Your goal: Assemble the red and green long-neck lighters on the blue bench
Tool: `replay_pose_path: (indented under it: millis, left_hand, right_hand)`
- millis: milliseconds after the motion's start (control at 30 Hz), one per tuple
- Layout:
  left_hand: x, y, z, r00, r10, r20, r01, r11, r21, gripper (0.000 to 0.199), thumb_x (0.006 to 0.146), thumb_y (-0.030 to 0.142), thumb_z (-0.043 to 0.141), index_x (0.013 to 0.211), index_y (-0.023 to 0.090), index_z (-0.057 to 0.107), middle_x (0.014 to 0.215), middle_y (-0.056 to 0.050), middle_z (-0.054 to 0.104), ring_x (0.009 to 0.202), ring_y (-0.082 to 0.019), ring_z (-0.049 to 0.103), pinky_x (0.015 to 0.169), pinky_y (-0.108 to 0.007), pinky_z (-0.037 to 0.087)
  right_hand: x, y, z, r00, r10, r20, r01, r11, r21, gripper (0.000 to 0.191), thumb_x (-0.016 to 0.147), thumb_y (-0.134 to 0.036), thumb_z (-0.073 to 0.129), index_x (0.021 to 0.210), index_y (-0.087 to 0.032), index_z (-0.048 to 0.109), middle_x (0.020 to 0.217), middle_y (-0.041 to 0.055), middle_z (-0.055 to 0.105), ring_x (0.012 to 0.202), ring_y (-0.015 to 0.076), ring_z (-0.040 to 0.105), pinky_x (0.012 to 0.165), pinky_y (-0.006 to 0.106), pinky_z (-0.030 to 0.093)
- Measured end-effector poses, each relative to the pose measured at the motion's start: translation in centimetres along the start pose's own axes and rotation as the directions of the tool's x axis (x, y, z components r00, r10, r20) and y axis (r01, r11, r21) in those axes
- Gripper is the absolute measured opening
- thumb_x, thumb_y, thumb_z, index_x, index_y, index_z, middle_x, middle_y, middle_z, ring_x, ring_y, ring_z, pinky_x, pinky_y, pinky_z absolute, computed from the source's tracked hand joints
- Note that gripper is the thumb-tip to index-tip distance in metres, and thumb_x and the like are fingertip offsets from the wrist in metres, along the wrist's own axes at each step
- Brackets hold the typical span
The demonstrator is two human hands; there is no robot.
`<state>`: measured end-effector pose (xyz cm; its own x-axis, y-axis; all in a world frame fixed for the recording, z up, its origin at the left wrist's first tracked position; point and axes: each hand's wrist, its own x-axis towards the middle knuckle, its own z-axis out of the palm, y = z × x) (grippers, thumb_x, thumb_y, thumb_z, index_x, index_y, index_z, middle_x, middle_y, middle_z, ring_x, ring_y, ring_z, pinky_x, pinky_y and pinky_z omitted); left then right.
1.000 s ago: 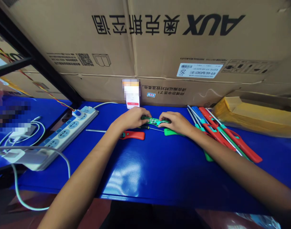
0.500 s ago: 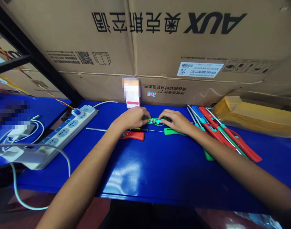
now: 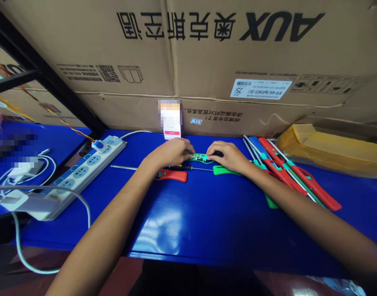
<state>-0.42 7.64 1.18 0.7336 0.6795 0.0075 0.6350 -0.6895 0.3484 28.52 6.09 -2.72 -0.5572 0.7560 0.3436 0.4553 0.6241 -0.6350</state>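
Both of my hands rest on a small green circuit board [image 3: 197, 156] at the middle of the bench. My left hand [image 3: 171, 152] grips its left end, and my right hand [image 3: 225, 157] grips its right end. The fingers hide parts of the board. Just below it lie a red-handled screwdriver [image 3: 173, 175] and a green-handled screwdriver [image 3: 223, 170]. Right of my right hand, a pile of long red- and green-handled screwdrivers [image 3: 287, 172] lies partly under my right forearm.
A white power strip [image 3: 83, 174] with blue sockets and white cables lies on the blue workbench [image 3: 207, 222] at left. A blurred upright card [image 3: 171, 119] stands against a large cardboard box [image 3: 238, 61]. A yellow package [image 3: 330, 150] lies at right.
The circuit board now lies flatter and lower between my hands, nearer the screwdrivers. My right hand has shifted slightly along it. The view has tilted a little.
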Motion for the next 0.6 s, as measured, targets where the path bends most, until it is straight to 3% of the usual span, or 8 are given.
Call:
replay_pose_path:
  millis: [300,600]
  left_hand:
    - [-0.01,0.05,0.01,1.0,-0.005,0.009,0.005,1.0,0.002,0.029,0.104,0.018,0.067,0.127,0.014,0.085,0.121,-0.013,0.084,0.104,-0.024,0.077,0.097,-0.033,0.057]
    - [0.01,0.12,-0.03,1.0,-0.022,0.019,0.022,1.0,-0.002,0.032,0.104,0.018,0.066,0.129,0.013,0.085,0.124,-0.014,0.083,0.107,-0.025,0.077,0.099,-0.035,0.058]
  right_hand:
    - [0.2,0.25,-0.15,0.999,0.032,-0.037,-0.028,0.994,0.106,0.017,0.096,-0.038,0.082,0.085,-0.025,0.079,0.101,0.006,0.084,0.093,0.0256,0.079,0.091,0.041,0.059]
    - [-0.03,0.61,-0.26,0.996,-0.091,-0.012,0.091,0.996,0.024,0.009,0.103,-0.033,0.078,0.1,-0.027,0.085,0.107,0.0065,0.082,0.1,0.0254,0.079,0.094,0.042,0.06]
